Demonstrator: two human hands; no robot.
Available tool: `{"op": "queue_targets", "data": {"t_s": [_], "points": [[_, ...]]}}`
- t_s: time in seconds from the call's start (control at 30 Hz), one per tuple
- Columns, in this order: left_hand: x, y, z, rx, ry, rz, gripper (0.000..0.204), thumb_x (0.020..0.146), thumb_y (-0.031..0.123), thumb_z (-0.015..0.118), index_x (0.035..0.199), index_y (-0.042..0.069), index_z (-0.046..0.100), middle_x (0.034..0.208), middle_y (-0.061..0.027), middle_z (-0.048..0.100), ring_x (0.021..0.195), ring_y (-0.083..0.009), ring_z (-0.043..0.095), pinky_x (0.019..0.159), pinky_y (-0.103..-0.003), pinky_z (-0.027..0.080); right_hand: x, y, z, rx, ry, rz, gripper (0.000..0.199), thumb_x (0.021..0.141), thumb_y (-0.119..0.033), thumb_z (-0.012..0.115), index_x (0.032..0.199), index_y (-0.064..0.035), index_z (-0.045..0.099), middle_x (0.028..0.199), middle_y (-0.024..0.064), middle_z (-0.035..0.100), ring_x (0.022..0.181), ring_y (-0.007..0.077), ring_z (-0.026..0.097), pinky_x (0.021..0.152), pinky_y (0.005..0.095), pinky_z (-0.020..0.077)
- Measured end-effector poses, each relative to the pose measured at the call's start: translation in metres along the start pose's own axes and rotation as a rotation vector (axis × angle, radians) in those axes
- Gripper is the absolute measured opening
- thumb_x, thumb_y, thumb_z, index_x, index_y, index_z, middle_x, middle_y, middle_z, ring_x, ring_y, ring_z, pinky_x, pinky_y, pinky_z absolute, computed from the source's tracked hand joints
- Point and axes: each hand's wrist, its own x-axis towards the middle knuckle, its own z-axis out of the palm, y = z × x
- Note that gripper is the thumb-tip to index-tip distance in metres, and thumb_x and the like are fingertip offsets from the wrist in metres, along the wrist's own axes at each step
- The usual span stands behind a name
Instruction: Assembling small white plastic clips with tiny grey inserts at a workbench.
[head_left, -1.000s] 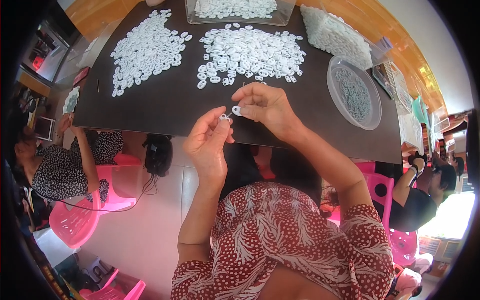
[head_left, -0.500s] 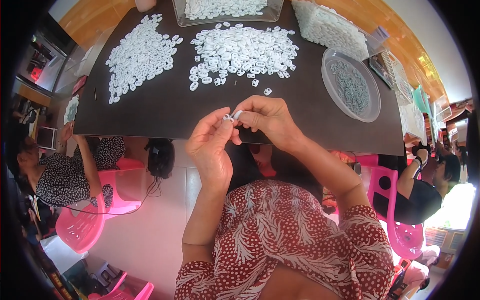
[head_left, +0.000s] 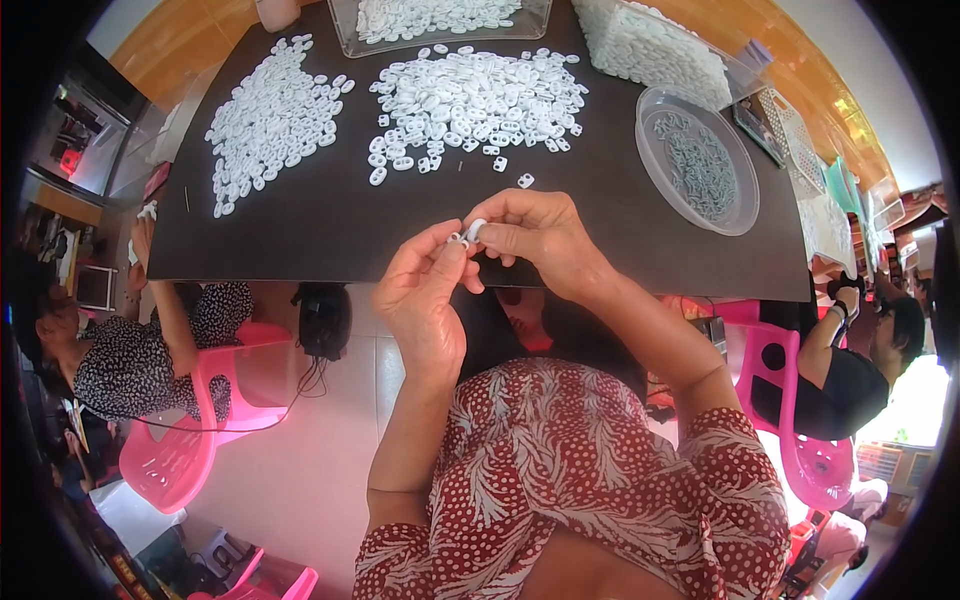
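Observation:
My left hand (head_left: 425,290) and my right hand (head_left: 540,235) meet at the near edge of a black table (head_left: 300,220). Between their fingertips they pinch a small white plastic piece (head_left: 467,233). Two heaps of similar white pieces lie on the table beyond: one in the middle (head_left: 475,100), one further left (head_left: 270,120). A single white piece (head_left: 524,181) rests just past my right hand.
A round clear bowl (head_left: 697,160) of small grey parts stands at the right. A clear tray (head_left: 440,20) and a bag of white pieces (head_left: 650,50) stand at the far edge. People sit on pink plastic chairs left (head_left: 170,440) and right (head_left: 800,400).
Both hands have drawn back slightly toward the table's near edge, still pressed together around the small white piece. The heaps have not moved.

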Motion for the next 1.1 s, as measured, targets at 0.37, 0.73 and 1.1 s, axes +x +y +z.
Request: {"op": "queue_targets", "data": {"t_s": [0.37, 0.73, 1.1], "points": [[-0.001, -0.004, 0.001, 0.011, -0.01, -0.013, 0.016, 0.085, -0.003, 0.059, 0.1, -0.008, 0.061, 0.081, -0.0124, 0.063, 0.065, -0.0138, 0.059, 0.053, -0.024, 0.047, -0.001, 0.002, -0.007, -0.022, 0.02, -0.011, 0.013, 0.085, -0.009, 0.06, 0.093, 0.0002, 0.064, 0.077, 0.0035, 0.065, 0.067, 0.0056, 0.054, 0.058, 0.0204, 0.0439], [-0.005, -0.005, 0.003, 0.093, -0.017, -0.013, 0.015, 0.084, -0.004, 0.06, 0.099, -0.006, 0.061, 0.08, -0.0107, 0.062, 0.064, -0.012, 0.058, 0.05, -0.022, 0.045, -0.003, 0.0, -0.011, -0.048, 0.067, 0.012, 0.014, 0.084, -0.012, 0.064, 0.092, -0.0006, 0.066, 0.073, 0.0011, 0.063, 0.065, 0.0048, 0.054, 0.054, 0.0185, 0.0415], [-0.007, -0.004, 0.007, 0.125, 0.028, 0.033, 0.022, 0.085, -0.002, 0.059, 0.105, -0.008, 0.061, 0.08, -0.0108, 0.064, 0.062, -0.0115, 0.057, 0.05, -0.023, 0.045, -0.006, 0.003, -0.009, -0.091, 0.138, -0.058, 0.011, 0.083, -0.006, 0.062, 0.09, 0.0011, 0.065, 0.072, 0.0007, 0.061, 0.065, 0.0042, 0.052, 0.056, 0.0201, 0.0418]]}}
